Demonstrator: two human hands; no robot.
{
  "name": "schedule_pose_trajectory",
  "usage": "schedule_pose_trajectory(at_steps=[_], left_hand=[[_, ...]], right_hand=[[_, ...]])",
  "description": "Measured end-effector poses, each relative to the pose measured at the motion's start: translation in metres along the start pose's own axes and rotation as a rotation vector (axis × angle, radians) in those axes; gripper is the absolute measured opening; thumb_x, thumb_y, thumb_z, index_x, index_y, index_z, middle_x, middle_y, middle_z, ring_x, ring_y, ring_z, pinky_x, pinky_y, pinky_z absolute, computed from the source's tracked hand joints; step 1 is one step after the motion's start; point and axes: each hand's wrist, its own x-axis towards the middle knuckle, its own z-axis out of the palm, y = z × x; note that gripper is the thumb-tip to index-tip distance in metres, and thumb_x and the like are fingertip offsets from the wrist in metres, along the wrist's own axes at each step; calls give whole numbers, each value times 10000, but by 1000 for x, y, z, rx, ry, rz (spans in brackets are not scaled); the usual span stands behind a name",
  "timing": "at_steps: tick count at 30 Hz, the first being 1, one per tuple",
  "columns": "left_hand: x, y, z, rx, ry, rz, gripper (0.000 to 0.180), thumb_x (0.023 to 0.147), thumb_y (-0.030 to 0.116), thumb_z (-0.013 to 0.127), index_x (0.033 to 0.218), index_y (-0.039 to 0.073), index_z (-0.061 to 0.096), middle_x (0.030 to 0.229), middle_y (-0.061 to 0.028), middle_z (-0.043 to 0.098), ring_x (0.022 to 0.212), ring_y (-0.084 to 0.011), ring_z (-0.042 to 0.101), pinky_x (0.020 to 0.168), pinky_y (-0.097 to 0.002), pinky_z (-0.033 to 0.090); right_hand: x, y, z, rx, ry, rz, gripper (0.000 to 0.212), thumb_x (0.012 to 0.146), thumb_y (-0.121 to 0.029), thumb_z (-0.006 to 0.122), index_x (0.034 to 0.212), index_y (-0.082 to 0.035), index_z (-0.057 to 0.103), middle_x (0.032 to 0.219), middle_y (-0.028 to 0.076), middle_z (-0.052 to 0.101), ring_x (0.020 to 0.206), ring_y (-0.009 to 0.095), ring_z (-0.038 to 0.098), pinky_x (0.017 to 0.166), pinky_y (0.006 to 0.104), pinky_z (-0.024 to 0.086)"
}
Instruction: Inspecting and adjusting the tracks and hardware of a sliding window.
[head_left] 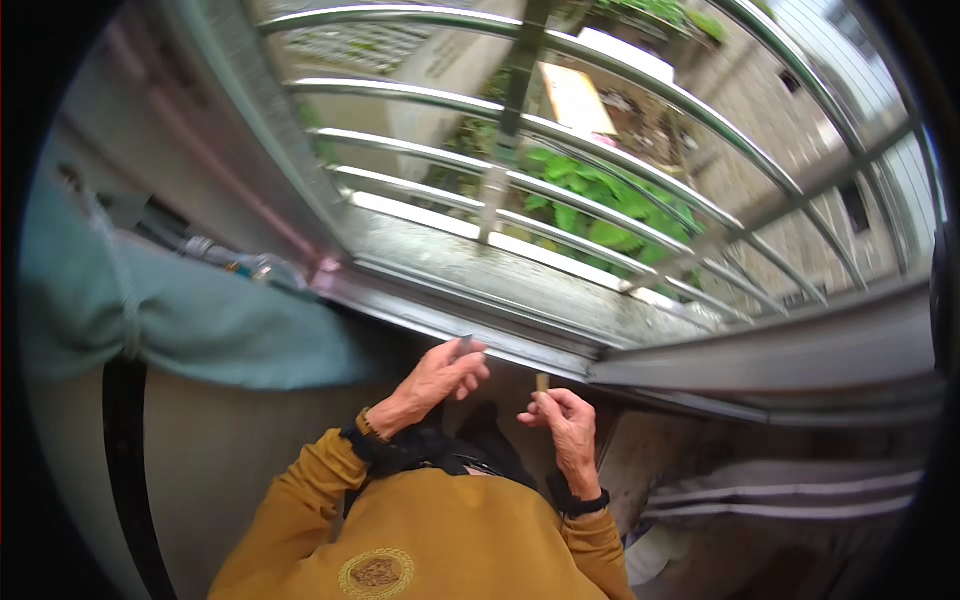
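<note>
My left hand point(436, 382) is closed around a small grey flat piece point(464, 345) whose tip sticks up past the fingers. It is close to the metal window track point(460, 345), and I cannot tell whether the two touch. To its right, my right hand point(568, 424) pinches a short tan strip point(542, 383) between thumb and forefinger, pointing up just below the track. The two hands are apart. Motion blur hides the exact kind of both small pieces.
Beyond the track lies a pale outer sill point(440, 240) behind shiny metal bars point(440, 160), with green plants point(600, 205) outside. A tied blue-green curtain point(220, 320) hangs at left, and a window frame point(760, 350) angles off to the right. Dark cloth with white stripes point(790, 490) is at lower right.
</note>
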Motion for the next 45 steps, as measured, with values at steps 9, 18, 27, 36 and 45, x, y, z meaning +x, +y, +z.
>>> schedule_pose_trajectory(at_steps=[9, 18, 27, 36, 45], left_hand=[[29, -13, 55, 256, -391, -102, 705, 949, 298, 515, 1483, 126, 88, 1106, -94, 530, 760, -91, 511, 651, -223, 436], [57, -52, 95, 486, -762, -154, 421, 963, 326, 482, 1216, -1, 567, 1147, -66, 532, 899, -115, 533, 829, -249, 431], [23, -86, 131, 126, -588, -402, 424, 971, 338, 462, 1205, -6, 542, 1072, -66, 587, 894, -126, 556, 761, -257, 460], [-9, -164, 230, -110, -436, -424, 426, 946, 380, 494, 1170, 21, 542, 1119, -102, 563, 988, -198, 540, 862, -344, 439], [-31, -222, 320, 29, -436, -487, 463, 964, 371, 454, 1236, -4, 460, 1128, -110, 545, 1019, -209, 517, 921, -343, 408]], right_hand=[[-20, 29, -2, 216, 112, -10, 213, 925, -149, 562, 997, 45, 612, 860, 89, 651, 727, 132, 644, 666, 229, 528], [-53, 76, -2, 350, 351, -30, 209, 932, -145, 542, 982, 44, 615, 831, 65, 637, 733, 130, 627, 672, 259, 539], [-111, 118, -33, 331, 690, -34, 380, 933, -331, 536, 1040, 26, 613, 844, 67, 634, 733, 138, 651, 596, 215, 506], [-187, 159, -89, 482, 381, 10, 286, 919, -270, 575, 953, 13, 606, 807, 48, 630, 745, 134, 646, 636, 258, 510], [-254, 246, -163, 687, 664, 34, 268, 900, -261, 595, 918, 7, 601, 782, 63, 618, 676, 145, 644, 598, 239, 508]])
